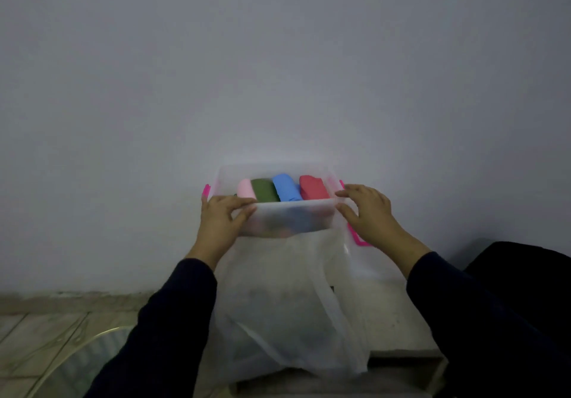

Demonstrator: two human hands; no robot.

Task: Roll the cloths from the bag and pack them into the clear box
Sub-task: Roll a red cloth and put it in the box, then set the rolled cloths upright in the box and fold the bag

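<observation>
The clear box [296,212] with pink latches stands against the wall at the far edge of a small table. Inside it lie several rolled cloths side by side: a pink roll [245,188], a green roll [263,190], a blue roll [286,187] and a red roll [313,187]. My left hand [221,219] grips the box's near left corner, thumb on the rim. At the right end, my right hand [367,212] touches the box with its fingers spread. A limp translucent white bag [287,305] lies in front of the box.
The box's clear lid with a pink clip [360,240] lies under my right hand, beside the box. The small table [411,320] has a front edge near me. A round glass tabletop [77,363] sits lower left over a tiled floor. The wall [278,73] is directly behind.
</observation>
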